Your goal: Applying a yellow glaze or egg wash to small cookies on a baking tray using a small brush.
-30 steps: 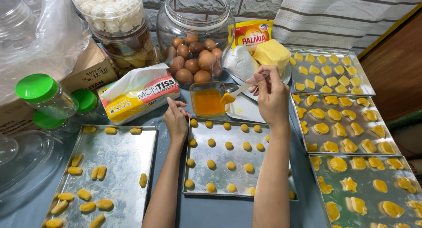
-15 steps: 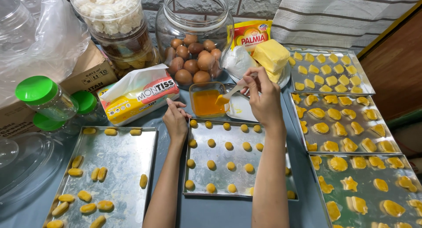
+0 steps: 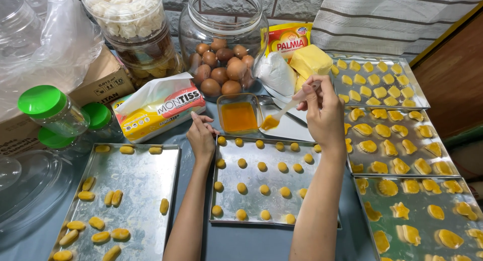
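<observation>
My right hand [image 3: 324,115] holds a white pastry brush [image 3: 279,115] whose yellow-coated tip hovers over the far edge of the middle metal tray [image 3: 229,220], just beside a small glass dish of yellow egg wash [image 3: 239,116]. Several small round dough balls [image 3: 264,189] sit in rows on that tray. My left hand [image 3: 201,135] rests at the tray's far left corner, fingers loosely curled, holding nothing.
A left tray [image 3: 141,183] carries several oblong pastries. Three trays of glazed pastries [image 3: 397,140] line the right. At the back stand a jar of brown eggs [image 3: 224,64], a tissue pack [image 3: 158,107], butter [image 3: 309,60], green-lidded jars [image 3: 50,110] and a jar of white cookies [image 3: 123,12].
My right hand has drawn the brush back from the dish of egg wash toward the middle tray, its tip loaded with yellow. My left hand has stayed put.
</observation>
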